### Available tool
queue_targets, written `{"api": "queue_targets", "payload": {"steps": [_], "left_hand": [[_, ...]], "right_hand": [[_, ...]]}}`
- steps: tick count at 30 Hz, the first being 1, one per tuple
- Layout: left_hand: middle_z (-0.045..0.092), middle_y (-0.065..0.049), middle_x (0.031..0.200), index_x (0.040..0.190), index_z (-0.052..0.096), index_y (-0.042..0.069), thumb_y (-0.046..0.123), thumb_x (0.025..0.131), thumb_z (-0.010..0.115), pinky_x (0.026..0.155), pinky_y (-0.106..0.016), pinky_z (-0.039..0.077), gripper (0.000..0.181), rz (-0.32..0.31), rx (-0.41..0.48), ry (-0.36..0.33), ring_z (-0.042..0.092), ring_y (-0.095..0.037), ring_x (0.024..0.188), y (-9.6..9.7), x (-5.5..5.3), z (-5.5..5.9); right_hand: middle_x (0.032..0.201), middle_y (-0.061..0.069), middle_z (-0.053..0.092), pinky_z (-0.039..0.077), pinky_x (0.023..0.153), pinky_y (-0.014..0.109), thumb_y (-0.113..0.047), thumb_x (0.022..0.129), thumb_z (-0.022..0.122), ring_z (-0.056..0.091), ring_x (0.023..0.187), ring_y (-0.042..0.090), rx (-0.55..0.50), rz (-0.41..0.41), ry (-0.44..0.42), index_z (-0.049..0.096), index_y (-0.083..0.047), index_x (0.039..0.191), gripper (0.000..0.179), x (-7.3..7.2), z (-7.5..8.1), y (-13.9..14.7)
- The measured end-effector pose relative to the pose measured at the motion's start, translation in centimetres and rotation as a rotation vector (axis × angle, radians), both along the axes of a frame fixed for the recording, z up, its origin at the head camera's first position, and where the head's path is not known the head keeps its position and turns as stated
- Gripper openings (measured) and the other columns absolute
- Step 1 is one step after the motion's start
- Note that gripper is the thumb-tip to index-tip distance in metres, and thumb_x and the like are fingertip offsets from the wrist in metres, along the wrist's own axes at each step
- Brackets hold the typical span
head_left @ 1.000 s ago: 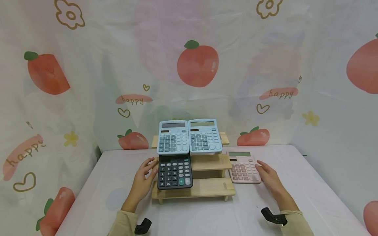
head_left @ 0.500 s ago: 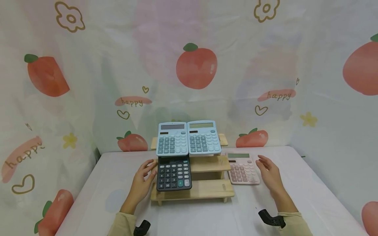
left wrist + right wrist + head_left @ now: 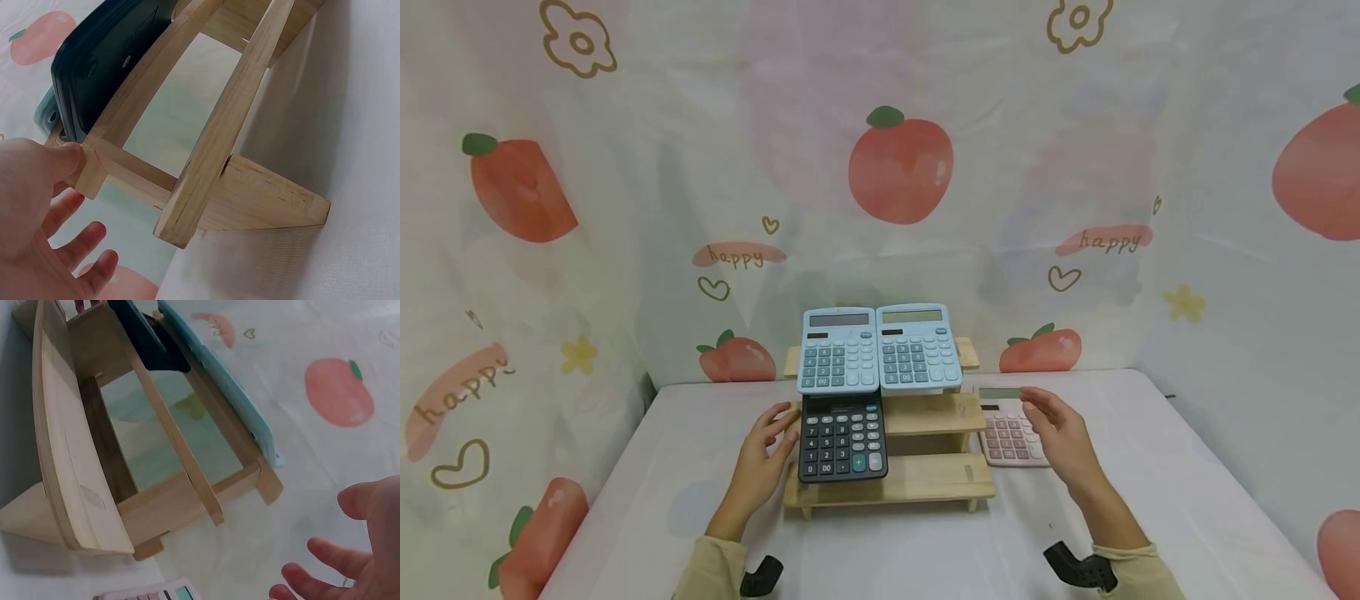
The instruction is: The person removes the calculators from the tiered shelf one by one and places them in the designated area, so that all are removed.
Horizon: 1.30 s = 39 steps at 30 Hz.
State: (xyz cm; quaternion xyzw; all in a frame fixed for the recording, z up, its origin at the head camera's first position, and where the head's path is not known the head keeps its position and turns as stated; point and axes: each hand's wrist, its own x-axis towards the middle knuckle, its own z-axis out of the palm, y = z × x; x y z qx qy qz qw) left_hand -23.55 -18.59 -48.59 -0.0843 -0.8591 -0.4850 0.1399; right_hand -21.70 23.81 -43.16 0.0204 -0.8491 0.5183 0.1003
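Note:
My left hand (image 3: 758,462) is at the left end of a stepped wooden rack (image 3: 925,479). In the left wrist view its thumb and index finger pinch the end of a wooden bar, the other fingers spread apart. Leaning on the rack just beside it is a black calculator (image 3: 844,442). My right hand (image 3: 1067,442) holds nothing, its fingers loosely bent, and overlaps a pink calculator (image 3: 1009,437) in the head view. That calculator lies to the right of the rack; only its edge (image 3: 150,594) shows in the right wrist view.
On the rack's upper tier two light blue calculators (image 3: 838,350) stand side by side, leaning back. The table has a white cover (image 3: 895,554). Behind it hangs a cloth backdrop (image 3: 970,275) printed with fruit.
My right hand has come off the pink calculator's right edge and moved left, over it. My left hand stays at the rack, and the calculators have not moved.

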Motion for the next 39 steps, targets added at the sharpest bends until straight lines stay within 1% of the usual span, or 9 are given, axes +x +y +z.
{"api": "queue_targets", "payload": {"steps": [4,7,10,15,17,21,23,29,39], "left_hand": [[0.045,-0.016,0.156,0.142,0.058,0.005,0.019,0.104,0.058,0.106,-0.062,0.043,0.041,0.003,0.002,-0.01,0.043,-0.04,0.143,0.0,-0.1,0.0],[0.045,-0.014,0.156,0.142,0.058,0.005,0.019,0.104,0.058,0.106,-0.062,0.043,0.041,0.006,0.002,-0.015,0.043,-0.04,0.144,0.1,-0.1,0.0],[0.045,-0.015,0.157,0.142,0.058,0.005,0.019,0.104,0.058,0.106,-0.062,0.043,0.041,0.006,0.006,-0.015,0.043,-0.04,0.144,0.1,-0.1,0.1],[0.046,-0.014,0.156,0.141,0.059,0.004,0.017,0.103,0.058,0.105,-0.061,0.044,0.04,0.005,0.01,-0.002,0.044,-0.04,0.143,0.1,-0.1,0.1],[0.046,-0.015,0.155,0.141,0.059,0.004,0.017,0.103,0.058,0.104,-0.061,0.044,0.04,0.004,0.009,0.005,0.045,-0.04,0.142,0.1,-0.1,0.1],[0.046,-0.016,0.155,0.141,0.059,0.004,0.016,0.103,0.058,0.104,-0.062,0.044,0.04,0.002,0.01,0.011,0.046,-0.04,0.141,0.1,-0.2,0.2],[0.046,-0.015,0.155,0.141,0.059,0.003,0.016,0.103,0.058,0.104,-0.062,0.044,0.04,0.002,0.01,0.008,0.046,-0.04,0.141,0.1,-0.2,0.2],[0.046,-0.016,0.155,0.141,0.059,0.003,0.017,0.103,0.058,0.104,-0.062,0.044,0.04,0.0,0.012,0.003,0.045,-0.04,0.142,0.1,-0.2,0.1],[0.046,-0.015,0.155,0.141,0.059,0.005,0.02,0.104,0.057,0.104,-0.062,0.044,0.04,0.006,-0.007,0.006,0.047,-0.04,0.14,0.0,0.0,0.0]], "right_hand": [[0.143,0.024,0.054,0.04,0.091,0.002,-0.025,0.11,0.042,0.046,0.115,-0.015,-0.027,0.068,0.035,0.047,0.0,0.146,0.044,0.4,0.1,-1.1],[0.141,0.024,0.056,0.041,0.092,0.003,-0.023,0.109,0.045,0.045,0.112,-0.021,-0.034,0.118,0.051,0.048,0.001,0.144,0.043,0.7,0.2,-1.9],[0.14,0.022,0.058,0.039,0.094,0.004,-0.024,0.109,0.047,0.049,0.115,-0.015,-0.013,0.143,0.054,0.05,0.0,0.144,0.043,0.8,0.2,-2.8],[0.135,0.019,0.063,0.042,0.096,0.008,-0.022,0.108,0.049,0.059,0.125,0.02,-0.013,0.188,0.056,0.051,-0.001,0.144,0.042,1.0,0.1,-4.2],[0.133,0.019,0.063,0.044,0.096,0.012,-0.019,0.107,0.05,0.059,0.125,0.029,-0.023,0.209,0.054,0.051,-0.001,0.144,0.041,1.1,-0.1,-4.7],[0.129,0.02,0.064,0.048,0.095,0.018,-0.015,0.106,0.052,0.061,0.118,0.014,-0.051,0.25,0.055,0.052,0.001,0.142,0.039,1.3,-0.2,-5.8],[0.129,0.02,0.065,0.049,0.094,0.019,-0.014,0.105,0.054,0.062,0.117,0.012,-0.07,0.269,0.039,0.053,0.001,0.141,0.039,1.5,-0.4,-6.4],[0.13,0.023,0.063,0.05,0.092,0.022,-0.013,0.103,0.057,0.058,0.125,0.04,-0.1,0.34,-0.042,0.052,-0.001,0.142,0.041,2.1,-1.4,-8.6],[0.13,0.028,0.058,0.052,0.091,0.024,-0.02,0.103,0.058,0.06,0.116,0.034,-0.103,0.492,-0.066,0.047,0.001,0.145,0.049,2.8,-2.7,-10.6]]}}
